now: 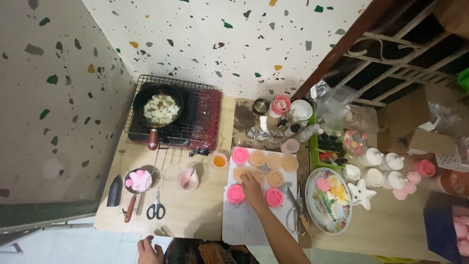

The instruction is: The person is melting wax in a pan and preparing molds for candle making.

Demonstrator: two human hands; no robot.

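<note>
From my feed, a black pan (158,108) of pale chunks sits on the red stove (205,122) far left. My left hand (149,251) rests at the tabletop (195,215) edge, grip loosely curled, empty. My right hand (253,189) presses fingers down on a tan round cake (241,173) on the white board (244,222), between pink moulds (236,194); I cannot tell whether it grasps. Scissors (294,211) and a floral plate (326,215) lie right.

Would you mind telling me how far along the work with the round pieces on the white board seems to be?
Done: tan rounds and pink rounds lie on the white board. In hand: the right hand rests among them; the left hand is idle. Left: the pan holds pale chunks.
</note>
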